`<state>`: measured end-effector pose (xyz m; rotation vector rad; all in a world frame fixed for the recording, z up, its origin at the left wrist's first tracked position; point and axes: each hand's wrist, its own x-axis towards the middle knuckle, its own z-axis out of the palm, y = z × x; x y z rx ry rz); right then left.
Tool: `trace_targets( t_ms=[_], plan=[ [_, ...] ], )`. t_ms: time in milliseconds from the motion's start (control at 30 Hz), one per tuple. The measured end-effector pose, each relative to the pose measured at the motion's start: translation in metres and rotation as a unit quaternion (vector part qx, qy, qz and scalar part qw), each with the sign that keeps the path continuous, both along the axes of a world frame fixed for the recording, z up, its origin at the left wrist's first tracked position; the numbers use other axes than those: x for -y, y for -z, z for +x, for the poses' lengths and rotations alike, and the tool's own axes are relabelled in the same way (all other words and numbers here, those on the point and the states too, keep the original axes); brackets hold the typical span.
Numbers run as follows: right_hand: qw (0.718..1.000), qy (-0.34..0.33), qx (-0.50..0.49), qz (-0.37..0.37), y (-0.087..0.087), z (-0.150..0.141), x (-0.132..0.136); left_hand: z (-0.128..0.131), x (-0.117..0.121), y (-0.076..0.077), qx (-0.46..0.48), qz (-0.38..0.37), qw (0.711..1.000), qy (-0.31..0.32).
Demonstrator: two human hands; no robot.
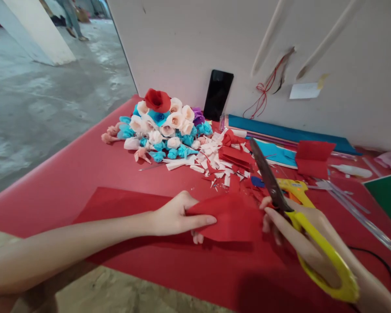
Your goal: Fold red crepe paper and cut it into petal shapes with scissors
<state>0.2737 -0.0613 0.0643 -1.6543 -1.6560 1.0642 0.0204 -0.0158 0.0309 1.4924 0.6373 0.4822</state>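
Note:
My left hand [182, 217] is closed on a piece of red paper [231, 217], thumb on top and fingertips showing below. A larger red sheet [117, 204] lies on the table under my left forearm. In my right hand [299, 226] is a pair of scissors [273, 187] with yellow handles, its dark blades pointing up and away. My right fingertips are close to the right edge of the red paper; whether they touch it I cannot tell. Beyond my hands lies a heap of paper scraps [211, 152], white and red.
Paper flowers [166, 124] in white, blue and red are piled at the back left. A phone [218, 94] leans on the white panel. A yellow glue gun [293, 188] lies behind my right hand, near clear strips [361, 213]. Someone's legs [72, 19] show far off.

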Motion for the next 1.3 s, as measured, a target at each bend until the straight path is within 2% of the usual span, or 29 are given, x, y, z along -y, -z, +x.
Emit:
trace_targets(
  t_ms=[33, 67, 133, 233, 433, 500, 533, 567, 633, 700, 733, 800, 867, 967, 1067, 1100, 1133, 1167, 1200, 1233, 1300],
  plan=[
    [0.988, -0.022, 0.142, 0.064, 0.001, 0.009, -0.002, 0.0, 0.001, 0.002, -0.009, 0.054, 0.998, 0.008],
    [0.964, -0.044, 0.245, 0.097, 0.002, 0.018, -0.004, 0.0, 0.002, 0.004, -0.011, 0.107, 0.994, 0.018],
    [0.932, -0.114, 0.336, 0.069, 0.008, 0.033, -0.003, 0.0, 0.003, 0.008, 0.004, 0.191, 0.981, 0.04],
    [0.907, -0.182, 0.379, 0.021, 0.019, 0.05, 0.005, 0.0, 0.006, 0.009, 0.028, 0.272, 0.959, 0.067],
    [0.877, -0.184, 0.441, 0.055, 0.041, 0.091, 0.031, -0.003, 0.009, 0.013, 0.026, 0.408, 0.909, 0.088],
    [0.871, -0.191, 0.447, 0.076, 0.039, 0.093, 0.035, -0.004, 0.008, 0.014, 0.027, 0.459, 0.883, 0.091],
    [0.874, -0.168, 0.446, 0.098, 0.034, 0.088, 0.035, -0.004, 0.007, 0.014, 0.035, 0.489, 0.867, 0.087],
    [0.881, -0.158, 0.436, 0.092, 0.028, 0.077, 0.034, -0.004, 0.006, 0.013, 0.045, 0.523, 0.847, 0.085],
    [0.918, -0.137, 0.365, 0.074, 0.011, 0.044, 0.03, -0.004, 0.004, 0.007, 0.06, 0.604, 0.79, 0.086],
    [0.966, -0.126, 0.224, -0.006, -0.004, 0.006, 0.027, -0.004, 0.002, -0.002, 0.056, 0.685, 0.72, 0.092],
    [0.979, -0.114, 0.146, -0.086, -0.009, -0.012, 0.026, -0.004, 0.002, -0.007, 0.056, 0.712, 0.694, 0.089],
    [0.963, -0.135, 0.017, -0.233, -0.012, -0.037, 0.024, -0.004, 0.001, -0.016, 0.065, 0.743, 0.663, 0.071],
    [0.933, -0.152, -0.108, -0.309, -0.007, -0.05, 0.022, -0.005, 0.001, -0.024, 0.075, 0.758, 0.645, 0.059],
    [0.89, -0.175, -0.245, -0.341, 0.002, -0.056, 0.019, -0.008, 0.0, -0.034, 0.073, 0.78, 0.616, 0.077],
    [0.894, -0.166, -0.263, -0.324, 0.004, -0.059, 0.016, -0.013, -0.003, -0.042, 0.055, 0.798, 0.594, 0.088],
    [0.906, -0.156, -0.256, -0.298, 0.002, -0.061, 0.016, -0.015, -0.005, -0.043, 0.046, 0.798, 0.596, 0.078],
    [0.927, -0.139, -0.241, -0.25, 0.0, -0.062, 0.015, -0.016, -0.007, -0.044, 0.033, 0.789, 0.611, 0.057],
    [0.952, -0.119, -0.213, -0.184, -0.002, -0.063, 0.014, -0.017, -0.01, -0.043, 0.022, 0.766, 0.642, 0.024],
    [0.974, -0.098, -0.175, -0.106, -0.004, -0.064, 0.013, -0.017, -0.012, -0.042, 0.01, 0.722, 0.691, -0.019],
    [0.988, -0.078, -0.131, -0.029, -0.005, -0.065, 0.011, -0.017, -0.016, -0.04, -0.008, 0.642, 0.763, -0.072],
    [0.995, -0.051, -0.055, 0.069, -0.007, -0.067, 0.007, -0.015, -0.022, -0.035, -0.021, 0.405, 0.902, -0.148]
  ],
)
